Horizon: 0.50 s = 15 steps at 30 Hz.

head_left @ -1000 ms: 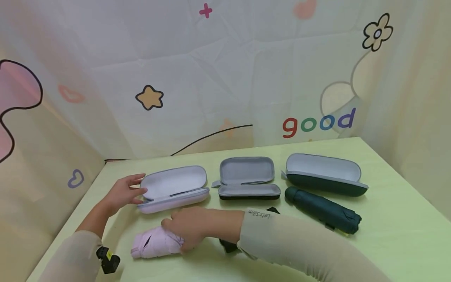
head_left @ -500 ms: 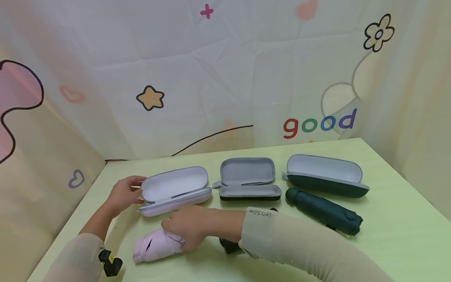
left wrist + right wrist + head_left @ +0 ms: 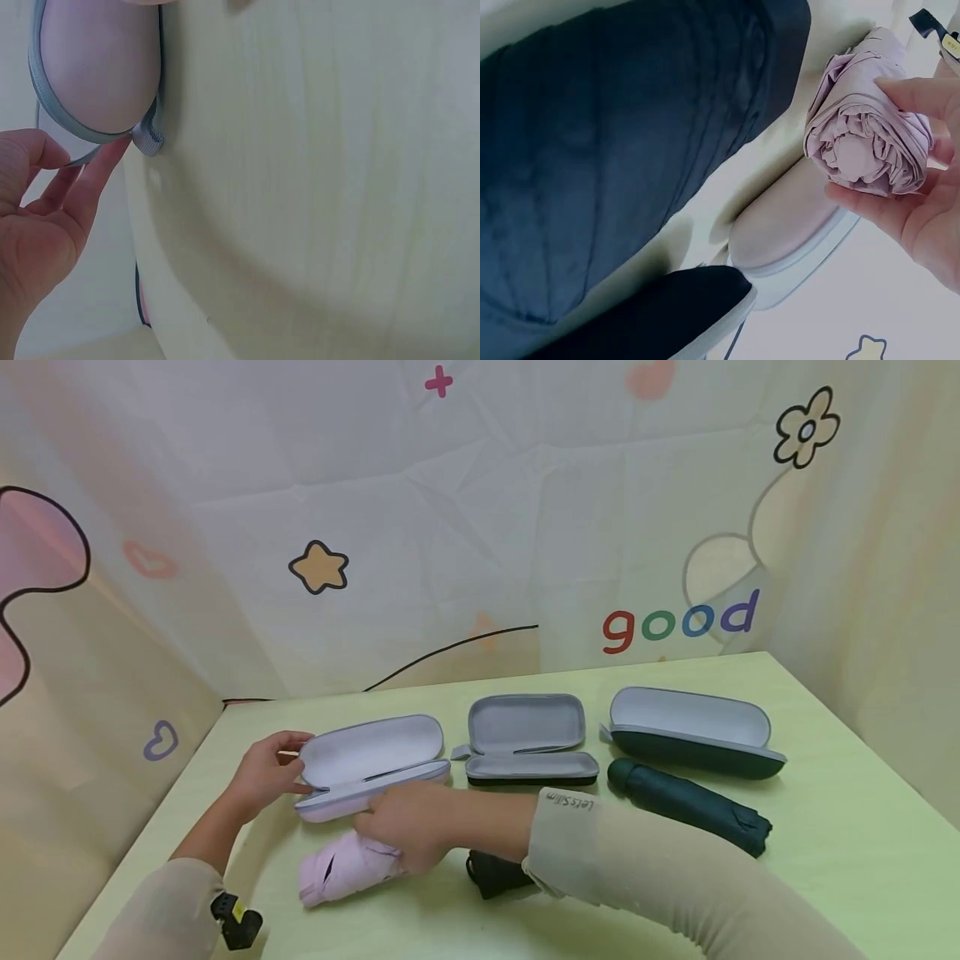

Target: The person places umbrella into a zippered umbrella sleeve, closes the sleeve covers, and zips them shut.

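My left hand [image 3: 262, 777] is at the left end of an open pale pink zip case [image 3: 375, 752]. In the left wrist view, thumb and fingers [image 3: 94, 180] pinch the edge of its lid. My right hand [image 3: 416, 822] grips a folded pink umbrella [image 3: 345, 868] just in front of that case. Seen from the right wrist, the thumb lies on top of the umbrella's rolled fabric [image 3: 862, 127] and the fingers go underneath. A folded black umbrella [image 3: 495, 874] lies partly hidden under my right forearm.
Behind the right forearm stands an open black case [image 3: 531, 768] with a grey lining. To its right is an open dark green case [image 3: 690, 752], with a folded dark green umbrella [image 3: 690, 806] in front. A printed curtain [image 3: 480, 527] hangs behind the table [image 3: 247, 718].
My left fingers have drawn in from a spread pose onto the lid's edge, and the pink case has shifted slightly. My right hand has moved the pink umbrella right and toward the case.
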### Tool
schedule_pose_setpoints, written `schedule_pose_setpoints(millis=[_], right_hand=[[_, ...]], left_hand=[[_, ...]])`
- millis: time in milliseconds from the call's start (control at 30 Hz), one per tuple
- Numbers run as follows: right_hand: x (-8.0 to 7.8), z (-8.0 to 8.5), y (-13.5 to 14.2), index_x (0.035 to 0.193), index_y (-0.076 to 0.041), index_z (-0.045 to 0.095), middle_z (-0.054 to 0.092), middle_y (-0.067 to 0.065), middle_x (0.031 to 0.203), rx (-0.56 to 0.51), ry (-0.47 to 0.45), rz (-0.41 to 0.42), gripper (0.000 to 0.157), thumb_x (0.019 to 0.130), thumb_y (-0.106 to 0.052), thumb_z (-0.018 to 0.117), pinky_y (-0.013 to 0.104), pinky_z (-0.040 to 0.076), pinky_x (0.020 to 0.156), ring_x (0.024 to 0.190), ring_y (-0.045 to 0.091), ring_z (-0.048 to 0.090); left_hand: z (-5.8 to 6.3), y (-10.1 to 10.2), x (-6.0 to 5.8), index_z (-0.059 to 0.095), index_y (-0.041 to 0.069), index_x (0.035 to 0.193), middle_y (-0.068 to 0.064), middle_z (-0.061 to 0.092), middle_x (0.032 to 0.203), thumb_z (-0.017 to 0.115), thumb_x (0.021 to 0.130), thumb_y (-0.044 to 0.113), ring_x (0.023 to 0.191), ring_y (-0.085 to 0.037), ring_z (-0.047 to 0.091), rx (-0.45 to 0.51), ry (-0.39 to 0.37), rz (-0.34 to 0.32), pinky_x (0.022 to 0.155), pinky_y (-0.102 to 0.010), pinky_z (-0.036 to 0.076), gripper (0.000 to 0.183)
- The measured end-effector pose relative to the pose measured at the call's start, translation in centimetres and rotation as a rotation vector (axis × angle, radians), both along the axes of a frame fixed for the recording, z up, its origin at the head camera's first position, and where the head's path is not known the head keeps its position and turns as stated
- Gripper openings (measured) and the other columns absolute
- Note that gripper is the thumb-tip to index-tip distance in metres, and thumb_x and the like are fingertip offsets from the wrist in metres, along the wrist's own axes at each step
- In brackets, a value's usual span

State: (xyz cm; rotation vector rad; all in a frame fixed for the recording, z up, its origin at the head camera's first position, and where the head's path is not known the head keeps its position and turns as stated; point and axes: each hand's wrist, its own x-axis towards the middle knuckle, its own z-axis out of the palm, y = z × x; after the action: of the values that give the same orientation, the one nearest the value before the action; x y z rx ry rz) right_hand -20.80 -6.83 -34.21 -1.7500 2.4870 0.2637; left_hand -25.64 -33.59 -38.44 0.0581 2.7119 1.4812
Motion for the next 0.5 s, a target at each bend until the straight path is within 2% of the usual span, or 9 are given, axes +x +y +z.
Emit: schedule_pose_setpoints(millis=[200, 300, 500], right_hand=[[-0.20, 0.33, 0.68, 0.122, -0.018, 0.055, 0.058, -0.006, 0.104, -0.015, -0.002, -0.027, 0.045, 0.083, -0.028, 0.076, 0.023, 0.046, 0.082, 0.094, 0.010, 0.054], [-0.30, 0.48, 0.85, 0.125, -0.020, 0.054, 0.058, -0.006, 0.106, -0.017, 0.030, -0.030, 0.046, 0.083, -0.025, 0.075, 0.024, 0.046, 0.083, 0.094, 0.012, 0.053], [-0.47, 0.82, 1.13, 0.125, -0.022, 0.055, 0.058, -0.006, 0.107, -0.026, 0.099, -0.025, 0.044, 0.085, -0.030, 0.072, 0.026, 0.047, 0.079, 0.094, 0.014, 0.052]], left_hand=[[0.05, 0.11, 0.13, 0.045, -0.006, 0.138, -0.032, 0.041, 0.134, 0.046, 0.095, -0.006, 0.114, -0.043, 0.050, 0.003, 0.013, 0.005, 0.070, -0.039, 0.058, 0.043], [0.03, 0.14, 0.14, 0.045, -0.006, 0.138, -0.032, 0.041, 0.134, 0.046, 0.095, -0.006, 0.114, -0.042, 0.050, 0.008, 0.019, 0.008, 0.070, -0.039, 0.058, 0.043], [0.17, 0.36, 0.27, 0.045, -0.006, 0.138, -0.031, 0.041, 0.134, 0.046, 0.095, -0.006, 0.113, -0.041, 0.049, 0.008, 0.022, 0.014, 0.069, -0.038, 0.058, 0.043]])
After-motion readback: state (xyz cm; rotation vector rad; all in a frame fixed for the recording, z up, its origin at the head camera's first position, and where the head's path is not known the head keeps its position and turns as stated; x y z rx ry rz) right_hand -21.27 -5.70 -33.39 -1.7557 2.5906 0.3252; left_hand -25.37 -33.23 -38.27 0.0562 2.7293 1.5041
